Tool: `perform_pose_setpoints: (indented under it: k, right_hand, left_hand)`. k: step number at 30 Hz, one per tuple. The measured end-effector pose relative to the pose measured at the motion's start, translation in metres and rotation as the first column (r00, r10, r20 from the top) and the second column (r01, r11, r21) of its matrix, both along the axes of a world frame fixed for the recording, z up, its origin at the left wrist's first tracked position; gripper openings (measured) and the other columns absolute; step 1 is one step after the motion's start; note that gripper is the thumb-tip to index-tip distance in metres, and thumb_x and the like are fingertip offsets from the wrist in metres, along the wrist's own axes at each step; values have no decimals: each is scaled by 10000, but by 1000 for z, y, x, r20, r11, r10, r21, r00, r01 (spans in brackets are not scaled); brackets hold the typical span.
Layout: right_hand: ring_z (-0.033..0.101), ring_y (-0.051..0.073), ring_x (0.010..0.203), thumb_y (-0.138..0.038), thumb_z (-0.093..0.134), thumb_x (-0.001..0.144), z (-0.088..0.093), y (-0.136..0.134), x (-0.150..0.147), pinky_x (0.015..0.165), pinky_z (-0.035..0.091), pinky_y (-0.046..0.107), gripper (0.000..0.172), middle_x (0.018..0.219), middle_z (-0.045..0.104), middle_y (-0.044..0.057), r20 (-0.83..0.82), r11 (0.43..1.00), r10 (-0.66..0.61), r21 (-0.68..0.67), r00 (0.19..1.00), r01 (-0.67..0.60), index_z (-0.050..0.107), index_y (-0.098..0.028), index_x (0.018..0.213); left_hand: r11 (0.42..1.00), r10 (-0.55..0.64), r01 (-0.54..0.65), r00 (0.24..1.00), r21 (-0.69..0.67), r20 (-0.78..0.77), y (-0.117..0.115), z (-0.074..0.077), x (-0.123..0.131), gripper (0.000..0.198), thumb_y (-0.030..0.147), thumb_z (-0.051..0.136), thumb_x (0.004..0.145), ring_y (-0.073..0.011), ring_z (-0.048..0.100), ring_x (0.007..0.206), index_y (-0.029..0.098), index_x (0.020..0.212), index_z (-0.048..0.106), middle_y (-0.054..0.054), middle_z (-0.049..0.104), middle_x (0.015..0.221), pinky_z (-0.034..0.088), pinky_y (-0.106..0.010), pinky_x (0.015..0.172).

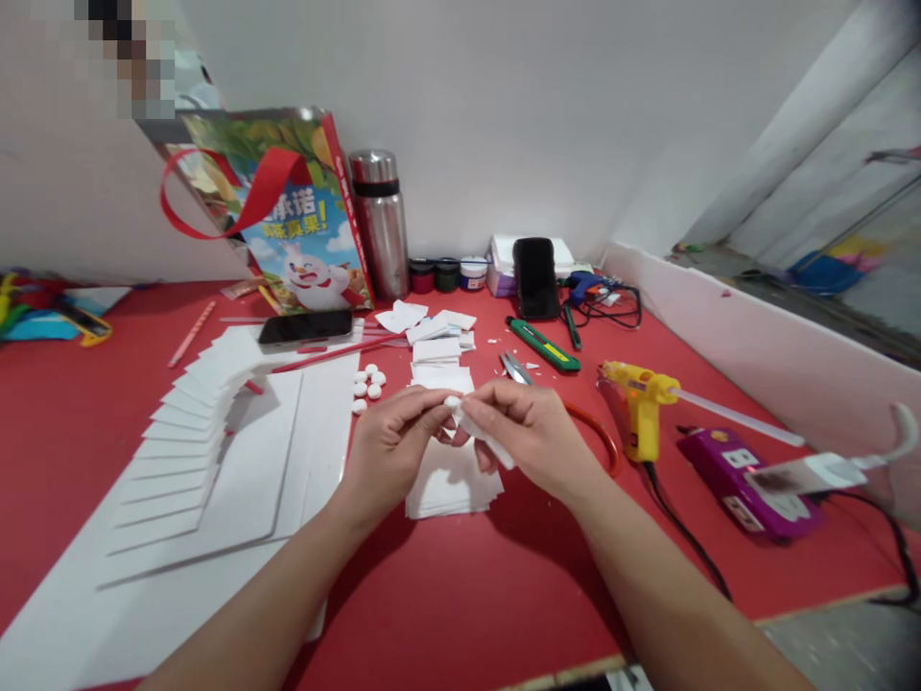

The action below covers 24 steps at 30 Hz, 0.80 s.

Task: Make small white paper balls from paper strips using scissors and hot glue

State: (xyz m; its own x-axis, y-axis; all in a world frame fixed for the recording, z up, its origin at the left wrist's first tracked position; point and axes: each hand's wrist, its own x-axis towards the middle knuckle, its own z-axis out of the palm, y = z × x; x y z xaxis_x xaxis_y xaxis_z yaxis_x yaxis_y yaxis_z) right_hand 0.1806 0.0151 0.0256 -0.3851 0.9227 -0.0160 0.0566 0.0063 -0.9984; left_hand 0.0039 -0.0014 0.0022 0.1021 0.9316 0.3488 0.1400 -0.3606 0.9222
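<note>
Above the red table, both hands meet over a stack of white paper squares (453,485). My left hand (399,437) is closed, its thumb and fingertips pinching a small white round piece (452,402). Against that piece, my right hand (529,427) pinches a white paper piece (496,446) that hangs down below its fingers. Left of the hands lies a small group of white round pieces (366,381) like those balls or buttons; their material I cannot make out. Further white paper pieces (436,351) lie beyond the fingertips.
A stepped white card model (179,451) stands on white board at left. To the right are orange-handled scissors (594,432), a green cutter (543,345), a yellow glue gun (640,403) and a purple box (748,485). Behind stand a steel flask (381,226) and gift bag (309,230).
</note>
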Motion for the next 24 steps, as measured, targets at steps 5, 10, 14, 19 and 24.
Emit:
perform_pose_setpoints:
  k: [5, 10, 14, 19, 24]
  right_hand:
    - [643, 167, 488, -525, 476, 964, -3, 6, -1, 478, 545, 298, 457, 729, 720, 102, -237, 892, 36, -430, 971, -138, 668, -116, 897]
    - [417, 60, 441, -500, 614, 909, -8, 6, -1, 389, 316, 174, 377, 651, 620, 12, -279, 902, 48, -400, 959, -161, 685, -130, 918]
    - [288, 48, 488, -520, 640, 887, -8, 5, -1, 430, 167, 184, 380, 626, 458, -45, -233, 919, 73, -362, 970, -156, 669, -142, 898]
    - [280, 83, 542, -520, 522, 946, -4, 3, -3, 489, 213, 228, 397, 629, 389, -48, -38, 984, 132, -112, 991, -135, 651, -156, 855]
    - [470, 114, 657, -398, 498, 978, -5, 3, -6, 621, 355, 244, 304, 717, 565, -17, 227, 970, 13, 234, 974, -68, 636, -180, 818]
  left_hand:
    - [997, 52, -47, 994, 56, -93, -1, 0, 2, 187, 183, 594, 940, -119, 617, 717, 198, 1014, 765, -19, 697, 823, 492, -246, 701]
    - [998, 37, -31, 993, 54, -109, 0, -3, 0, 208, 198, 582, 949, -107, 557, 653, 199, 1069, 752, -19, 688, 826, 472, -245, 654]
    - [999, 32, -31, 998, 18, -56, 1, -4, 0, 201, 216, 598, 939, -114, 574, 668, 194, 1058, 758, -32, 700, 851, 484, -249, 656]
    - [990, 40, -25, 993, -137, 110, 1, -5, 4, 178, 243, 644, 904, -114, 571, 627, 177, 1011, 769, -9, 668, 742, 494, -257, 650]
    - [980, 78, -43, 981, -197, 178, 1, -8, 6, 175, 268, 669, 884, -111, 579, 620, 168, 983, 773, -9, 671, 749, 497, -259, 653]
